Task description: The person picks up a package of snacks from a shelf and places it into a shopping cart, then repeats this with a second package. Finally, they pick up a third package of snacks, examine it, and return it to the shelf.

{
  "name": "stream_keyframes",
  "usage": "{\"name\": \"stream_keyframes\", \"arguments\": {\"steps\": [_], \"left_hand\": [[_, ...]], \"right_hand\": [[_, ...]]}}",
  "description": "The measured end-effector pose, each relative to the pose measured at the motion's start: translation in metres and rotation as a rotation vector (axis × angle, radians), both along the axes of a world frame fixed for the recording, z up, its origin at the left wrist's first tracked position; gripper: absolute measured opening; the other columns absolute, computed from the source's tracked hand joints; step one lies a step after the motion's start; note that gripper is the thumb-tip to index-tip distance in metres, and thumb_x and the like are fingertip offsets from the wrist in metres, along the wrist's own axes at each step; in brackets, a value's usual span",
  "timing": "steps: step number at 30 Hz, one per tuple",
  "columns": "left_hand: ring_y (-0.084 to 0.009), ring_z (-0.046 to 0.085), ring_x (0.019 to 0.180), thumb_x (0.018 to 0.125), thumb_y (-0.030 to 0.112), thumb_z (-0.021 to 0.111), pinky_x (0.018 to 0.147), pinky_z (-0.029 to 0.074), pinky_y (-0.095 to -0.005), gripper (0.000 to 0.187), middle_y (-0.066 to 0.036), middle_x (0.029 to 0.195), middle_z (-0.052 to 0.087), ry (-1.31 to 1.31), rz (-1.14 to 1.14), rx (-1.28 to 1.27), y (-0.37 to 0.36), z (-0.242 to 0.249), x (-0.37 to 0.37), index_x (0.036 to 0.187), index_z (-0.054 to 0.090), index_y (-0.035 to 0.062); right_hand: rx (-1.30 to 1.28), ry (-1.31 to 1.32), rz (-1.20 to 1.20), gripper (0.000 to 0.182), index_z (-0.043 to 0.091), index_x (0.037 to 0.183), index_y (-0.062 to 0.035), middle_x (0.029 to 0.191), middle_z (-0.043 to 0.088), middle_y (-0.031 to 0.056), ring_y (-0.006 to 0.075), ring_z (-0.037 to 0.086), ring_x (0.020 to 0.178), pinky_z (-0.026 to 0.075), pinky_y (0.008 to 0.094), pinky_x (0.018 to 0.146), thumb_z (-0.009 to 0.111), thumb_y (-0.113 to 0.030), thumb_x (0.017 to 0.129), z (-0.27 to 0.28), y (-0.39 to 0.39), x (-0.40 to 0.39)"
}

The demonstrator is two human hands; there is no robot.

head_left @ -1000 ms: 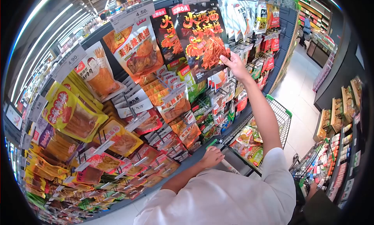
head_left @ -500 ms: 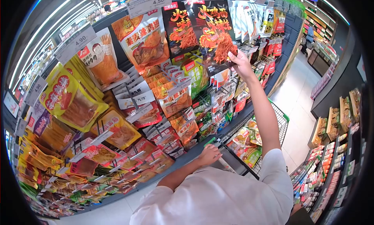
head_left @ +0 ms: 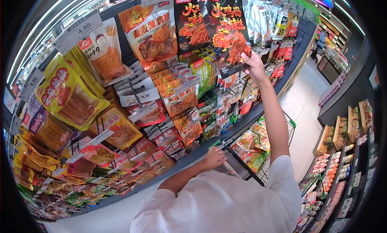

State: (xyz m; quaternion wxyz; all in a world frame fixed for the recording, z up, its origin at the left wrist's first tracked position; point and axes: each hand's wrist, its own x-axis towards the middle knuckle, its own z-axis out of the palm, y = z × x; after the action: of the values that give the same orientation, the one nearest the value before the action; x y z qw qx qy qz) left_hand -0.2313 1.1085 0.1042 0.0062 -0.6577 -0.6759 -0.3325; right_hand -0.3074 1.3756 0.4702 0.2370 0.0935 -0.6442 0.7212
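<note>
My right hand (head_left: 254,67) pinches the lower right edge of a black snack packet (head_left: 227,35) with red shredded food pictured on it. The packet is at the upper rack, its top close under a price tag. A similar black packet (head_left: 192,25) hangs just left of it. Lower down, my left hand (head_left: 213,157) is closed on the handle of a shopping cart (head_left: 264,170), beside the handle's green end. Several colourful packets (head_left: 254,142) lie in the cart.
A rack of hanging snack packets (head_left: 151,35) fills the left and middle, with price tags (head_left: 78,31) sticking out. To the right run a tiled aisle (head_left: 304,100) and a low shelf of goods (head_left: 334,168). Another wire basket (head_left: 312,186) stands at lower right.
The view has shifted slightly. My right hand keeps its pinch on the black packet, which sits slightly farther right in view. My left hand stays on the cart handle.
</note>
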Motion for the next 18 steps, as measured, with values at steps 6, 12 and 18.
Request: {"name": "stream_keyframes", "arguments": {"steps": [6, 12, 18], "left_hand": [[-0.0202, 0.053, 0.088, 0.093, 0.03, 0.057, 0.089, 0.036, -0.0388, 0.024, -0.001, 0.079, 0.057, -0.012, -0.002, 0.039, 0.001, -0.001, -0.001, 0.079, 0.067, 0.0136], [-0.019, 0.053, 0.09, 0.094, 0.03, 0.057, 0.093, 0.034, -0.038, 0.023, 0.0, 0.08, 0.059, -0.016, 0.002, -0.02, 0.001, -0.004, -0.002, 0.082, 0.068, 0.0143], [-0.0195, 0.054, 0.089, 0.094, 0.03, 0.057, 0.093, 0.034, -0.0387, 0.023, 0.0, 0.08, 0.059, -0.032, 0.001, -0.029, 0.0, -0.002, -0.001, 0.082, 0.068, 0.0138]], "right_hand": [[-0.012, -0.013, -0.016, 0.019, 0.057, 0.106, -0.0051, 0.08, 0.058, -0.0025, 0.0024, 0.044, 0.054, 0.032, 0.0195, 0.043, 0.058, -0.022, 0.098, 0.006, 0.003, 0.002], [-0.063, -0.017, -0.017, 0.02, 0.057, 0.108, -0.0052, 0.082, 0.06, -0.0022, 0.0015, 0.042, 0.051, 0.031, 0.0183, 0.041, 0.059, -0.022, 0.098, 0.004, 0.001, 0.006], [-0.052, -0.033, -0.035, 0.021, 0.057, 0.11, -0.0048, 0.082, 0.06, -0.002, 0.001, 0.043, 0.052, 0.031, 0.0178, 0.041, 0.058, -0.022, 0.098, 0.007, -0.004, 0.004]]}}
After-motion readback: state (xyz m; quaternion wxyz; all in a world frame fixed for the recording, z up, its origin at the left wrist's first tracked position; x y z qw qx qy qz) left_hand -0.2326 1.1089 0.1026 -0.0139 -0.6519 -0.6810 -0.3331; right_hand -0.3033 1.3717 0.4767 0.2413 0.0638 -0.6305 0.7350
